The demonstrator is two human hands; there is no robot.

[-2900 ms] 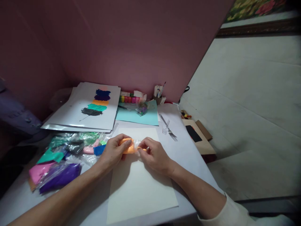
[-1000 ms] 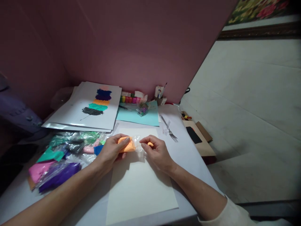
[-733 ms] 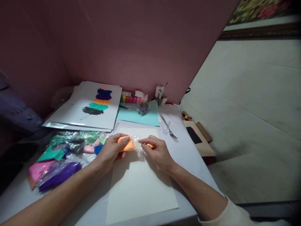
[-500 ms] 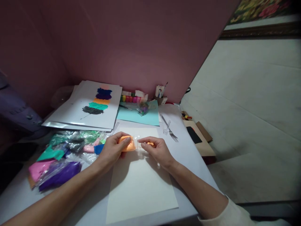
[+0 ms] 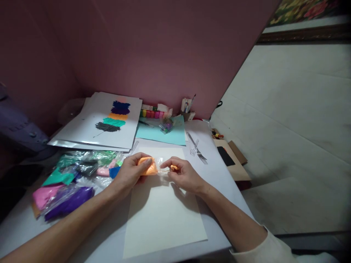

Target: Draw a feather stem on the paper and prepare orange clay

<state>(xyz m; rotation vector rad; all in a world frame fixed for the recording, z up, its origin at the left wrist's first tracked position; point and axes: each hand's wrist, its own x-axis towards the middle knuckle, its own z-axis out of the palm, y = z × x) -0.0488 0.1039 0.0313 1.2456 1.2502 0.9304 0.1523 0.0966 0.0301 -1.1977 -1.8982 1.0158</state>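
Note:
My left hand (image 5: 134, 171) is closed around a clear plastic bag of orange clay (image 5: 148, 167), thumb pressing on its top. The bag's clear open end (image 5: 160, 164) points toward my right hand (image 5: 185, 175). Curled fingers of that hand hold a small lump of orange clay (image 5: 173, 167), while its forefinger and thumb are slightly apart beside the bag's mouth. A thin orange strand seems to run from the lump toward the bag. Both hands are above a blank cream sheet of paper (image 5: 164, 223) on the white-covered table.
Bags of coloured clay (image 5: 68, 201) lie at left. Behind them are stacked sheets (image 5: 82, 128) with painted colour bands. A light-blue sheet (image 5: 175, 137), paint pots (image 5: 153, 114) and a brush holder (image 5: 188, 109) stand at the back. Forks (image 5: 197, 149) lie right of the paper.
My right forefinger and thumb have spread apart a little at the bag's mouth, and the small orange lump has shifted slightly left. The left hand keeps its hold on the bag.

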